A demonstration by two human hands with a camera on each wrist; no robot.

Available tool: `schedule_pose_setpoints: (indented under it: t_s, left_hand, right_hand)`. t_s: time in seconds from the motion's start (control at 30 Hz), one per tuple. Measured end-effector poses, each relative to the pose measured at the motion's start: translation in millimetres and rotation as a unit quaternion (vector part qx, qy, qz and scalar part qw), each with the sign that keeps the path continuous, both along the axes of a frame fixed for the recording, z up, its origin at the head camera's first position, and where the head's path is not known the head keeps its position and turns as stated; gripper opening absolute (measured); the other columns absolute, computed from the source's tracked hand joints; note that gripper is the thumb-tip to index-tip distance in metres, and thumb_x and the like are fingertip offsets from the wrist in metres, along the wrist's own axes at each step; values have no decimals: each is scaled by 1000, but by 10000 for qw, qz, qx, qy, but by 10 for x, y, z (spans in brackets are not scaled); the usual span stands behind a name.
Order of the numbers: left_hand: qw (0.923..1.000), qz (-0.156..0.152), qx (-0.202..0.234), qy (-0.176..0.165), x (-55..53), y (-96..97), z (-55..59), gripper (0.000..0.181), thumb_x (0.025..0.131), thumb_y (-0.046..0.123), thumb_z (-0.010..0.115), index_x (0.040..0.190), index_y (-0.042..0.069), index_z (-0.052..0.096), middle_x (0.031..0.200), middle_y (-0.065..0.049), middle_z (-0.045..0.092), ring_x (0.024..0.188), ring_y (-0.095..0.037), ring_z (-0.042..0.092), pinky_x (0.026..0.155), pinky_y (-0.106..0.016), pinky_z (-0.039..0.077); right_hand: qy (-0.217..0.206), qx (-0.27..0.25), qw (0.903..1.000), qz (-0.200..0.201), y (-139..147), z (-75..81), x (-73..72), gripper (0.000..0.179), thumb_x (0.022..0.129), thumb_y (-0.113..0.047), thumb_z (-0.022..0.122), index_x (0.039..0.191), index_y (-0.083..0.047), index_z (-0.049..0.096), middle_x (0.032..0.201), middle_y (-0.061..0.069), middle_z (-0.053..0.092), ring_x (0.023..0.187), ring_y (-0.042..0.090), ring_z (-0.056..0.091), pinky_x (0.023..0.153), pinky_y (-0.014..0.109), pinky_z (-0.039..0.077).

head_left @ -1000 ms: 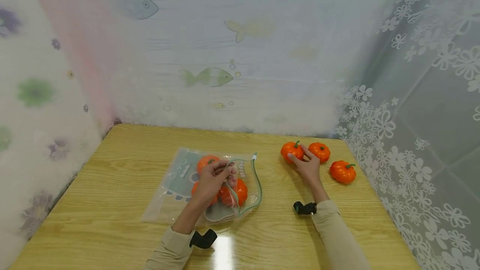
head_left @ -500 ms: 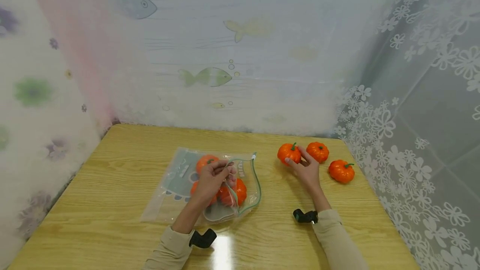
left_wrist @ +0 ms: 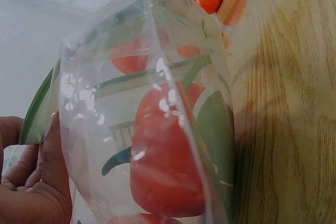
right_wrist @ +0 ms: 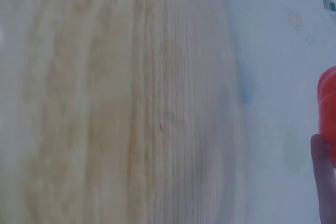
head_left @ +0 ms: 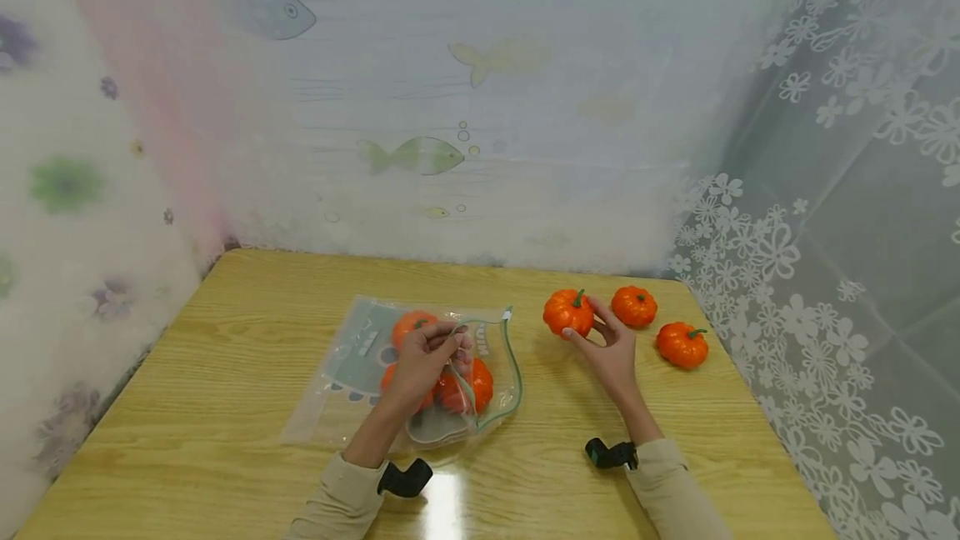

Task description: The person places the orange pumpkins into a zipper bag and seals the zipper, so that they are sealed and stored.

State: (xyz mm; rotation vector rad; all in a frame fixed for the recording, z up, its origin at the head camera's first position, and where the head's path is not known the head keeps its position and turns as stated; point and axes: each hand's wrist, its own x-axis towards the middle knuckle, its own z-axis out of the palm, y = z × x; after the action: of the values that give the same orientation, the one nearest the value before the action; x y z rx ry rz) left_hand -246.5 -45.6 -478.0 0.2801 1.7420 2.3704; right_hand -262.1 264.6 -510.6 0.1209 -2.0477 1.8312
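Note:
My left hand (head_left: 422,363) pinches the upper edge of a clear zip bag (head_left: 337,390) with a green seal, holding its mouth apart toward the right. Inside the bag sit several small orange pumpkins; one pumpkin (left_wrist: 165,156) with a dark green stem shows through the plastic in the left wrist view. To the right, my right hand (head_left: 615,352) grips another orange pumpkin (head_left: 567,312) between thumb and fingers, seemingly just off the table. In the right wrist view, only a fingertip (right_wrist: 320,150) and part of this pumpkin (right_wrist: 328,111) show at the right edge.
Two more pumpkins rest right of my right hand: one pumpkin (head_left: 633,307) behind, another pumpkin (head_left: 682,345) nearer the table's right edge. The wooden table (head_left: 225,340) meets a fish-patterned curtain (head_left: 420,223) at its back. Black wrist cameras sit on both wrists.
My right hand has moved the pumpkin a little left, away from the two other pumpkins. The left hand and the bag look unmoved.

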Motion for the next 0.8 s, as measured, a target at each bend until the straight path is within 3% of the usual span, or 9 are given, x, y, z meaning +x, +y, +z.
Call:
schedule_pose_setpoints:
  t_s: [0.27, 0.47, 0.8]
  left_hand:
    - [9999, 25, 27, -126, 3, 13, 20, 28, 104, -1, 54, 130, -12, 55, 96, -8, 70, 74, -13, 67, 65, -24, 61]
    - [9998, 145, -127, -31, 10, 10, 46, 27, 103, -2, 55, 128, -12, 57, 96, -7, 69, 74, -12, 67, 64, -21, 59]
    - [9999, 42, -128, -50, 4, 3, 44, 28, 104, -2, 54, 129, -12, 56, 93, -4, 69, 73, -12, 67, 63, -22, 60]
  right_hand:
    - [205, -357, 9985, 374, -128, 77, 164, 66, 80, 15, 78, 141, 4, 56, 140, 7, 58, 114, 13, 63, 83, 26, 61]
    - [212, -186, 9973, 680, -204, 139, 292, 67, 80, 14, 79, 141, 3, 56, 138, 5, 60, 116, 12, 63, 85, 29, 61]
    - [209, -104, 9923, 1213, -262, 143, 455, 70, 78, 15, 79, 142, 7, 52, 137, -2, 60, 118, 10, 62, 85, 28, 61]
